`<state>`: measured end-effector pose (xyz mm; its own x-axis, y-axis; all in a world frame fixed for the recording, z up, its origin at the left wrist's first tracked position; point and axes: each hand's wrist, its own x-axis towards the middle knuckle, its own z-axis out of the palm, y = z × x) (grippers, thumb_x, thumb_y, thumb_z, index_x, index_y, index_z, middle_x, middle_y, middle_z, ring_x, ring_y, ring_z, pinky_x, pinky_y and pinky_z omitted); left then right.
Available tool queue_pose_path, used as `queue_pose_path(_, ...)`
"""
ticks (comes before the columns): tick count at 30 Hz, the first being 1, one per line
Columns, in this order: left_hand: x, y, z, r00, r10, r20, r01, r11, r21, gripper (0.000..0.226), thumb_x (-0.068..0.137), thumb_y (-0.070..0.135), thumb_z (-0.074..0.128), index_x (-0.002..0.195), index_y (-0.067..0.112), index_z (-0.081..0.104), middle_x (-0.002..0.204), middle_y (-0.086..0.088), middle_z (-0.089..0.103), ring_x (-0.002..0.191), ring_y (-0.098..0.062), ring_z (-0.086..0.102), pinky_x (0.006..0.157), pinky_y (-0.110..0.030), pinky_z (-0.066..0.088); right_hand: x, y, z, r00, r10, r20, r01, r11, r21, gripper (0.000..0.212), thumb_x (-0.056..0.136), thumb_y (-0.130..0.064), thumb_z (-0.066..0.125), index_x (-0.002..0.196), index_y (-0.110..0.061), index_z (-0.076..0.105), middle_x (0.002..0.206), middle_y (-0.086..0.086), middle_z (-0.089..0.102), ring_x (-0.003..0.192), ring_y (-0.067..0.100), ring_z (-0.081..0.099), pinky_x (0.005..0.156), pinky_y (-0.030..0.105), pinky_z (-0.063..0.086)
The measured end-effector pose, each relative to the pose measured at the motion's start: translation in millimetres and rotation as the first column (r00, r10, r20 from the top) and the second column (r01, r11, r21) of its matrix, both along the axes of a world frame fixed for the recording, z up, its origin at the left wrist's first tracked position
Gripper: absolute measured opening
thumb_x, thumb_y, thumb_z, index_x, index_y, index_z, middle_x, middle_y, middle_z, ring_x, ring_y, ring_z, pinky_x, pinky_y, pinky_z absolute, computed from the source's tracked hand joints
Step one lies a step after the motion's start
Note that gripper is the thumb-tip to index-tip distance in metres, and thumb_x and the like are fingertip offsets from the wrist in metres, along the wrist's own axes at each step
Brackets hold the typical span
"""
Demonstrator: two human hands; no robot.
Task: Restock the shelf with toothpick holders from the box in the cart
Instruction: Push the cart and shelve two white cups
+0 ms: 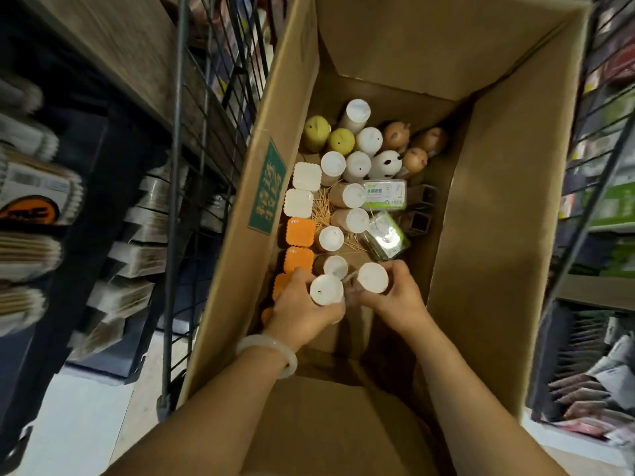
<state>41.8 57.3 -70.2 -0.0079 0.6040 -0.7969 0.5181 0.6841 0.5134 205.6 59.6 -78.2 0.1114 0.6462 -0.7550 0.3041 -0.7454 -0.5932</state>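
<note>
Off to the far left the shelf (113, 42) stands with stacked packets on its lower tiers, though whether any toothpick holders sit there already I cannot tell from here. Next comes the black wire side of the cart (192, 166), and inside it the tall cardboard box (240, 201). Along the box's left wall runs a column of scalloped white and orange lids (301, 231), then a crowd of white-capped holders (348, 195), with animal-shaped ones at the far end and loose toothpicks scattered on the bottom. At the near end the left hand (302, 312), a pale bangle (271, 352) on its wrist, is closed round one white-topped holder (326, 290); just to its right the right hand (400, 300) grips a second holder (372, 278), the two nearly touching. Both are low in the box. To my eye plenty remains to do: the box looks well stocked, and this pair has yet to be carried left to the shelf.
</note>
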Motion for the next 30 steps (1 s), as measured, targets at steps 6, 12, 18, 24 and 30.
queue_pose_path(6,3.9,25.8,47.6,0.804,0.446,0.393,-0.44,0.891,-0.111,0.032,0.083,0.015,0.068,0.113,0.017,0.057,0.107,-0.003,0.065,0.096,-0.017,0.062,0.086,-0.039,0.051,8.8,13.4,48.6,0.775,-0.417,-0.475,0.466,0.885,-0.016,0.033,0.086,-0.002,0.057,0.114,-0.02,0.058,0.105,0.002,0.068,0.096,0.018,0.064,0.072,0.031,0.052)
queue_pose_path(12,6.6,31.8,104.8,0.642,0.42,0.641,-0.391,0.899,-0.198,0.032,0.092,0.022,0.051,0.122,0.017,0.057,0.114,-0.007,0.066,0.103,-0.021,0.062,0.088,-0.041,0.051,11.8,15.3,104.7,0.662,-0.335,-0.67,0.472,0.881,0.026,0.047,0.082,-0.016,0.059,0.128,-0.013,0.053,0.115,0.011,0.065,0.101,0.023,0.063,0.079,0.037,0.055)
queue_pose_path(18,4.0,26.9,161.0,0.631,0.301,0.715,-0.313,0.942,-0.12,0.035,0.093,0.037,0.047,0.123,0.022,0.054,0.117,-0.004,0.067,0.11,-0.022,0.062,0.095,-0.05,0.048,7.2,2.6,164.8,0.618,-0.296,-0.728,0.524,0.846,0.1,0.069,0.065,-0.019,0.077,0.128,-0.006,0.049,0.108,0.012,0.069,0.095,0.023,0.068,0.075,0.036,0.059)
queue_pose_path(24,3.7,-3.8,208.7,0.602,0.162,0.782,-0.287,0.958,0.022,0.052,0.067,0.013,0.067,0.117,0.022,0.054,0.114,-0.005,0.068,0.102,-0.02,0.066,0.087,-0.038,0.054,10.6,-21.8,215.1,0.714,-0.104,-0.692,0.397,0.875,0.277,0.1,0.037,-0.035,0.095,0.125,-0.011,0.053,0.111,0.012,0.069,0.1,0.025,0.067,0.073,0.033,0.056)
queue_pose_path(30,2.0,-61.3,245.0,0.594,0.059,0.802,-0.339,0.923,0.183,0.049,0.072,0.016,0.064,0.12,0.017,0.055,0.113,-0.004,0.07,0.104,-0.02,0.066,0.085,-0.034,0.055,14.0,-76.9,257.1,0.735,-0.021,-0.678,0.405,0.816,0.413,0.091,0.046,-0.035,0.092,0.125,-0.008,0.055,0.116,0.015,0.067,0.104,0.029,0.065,0.076,0.035,0.057)
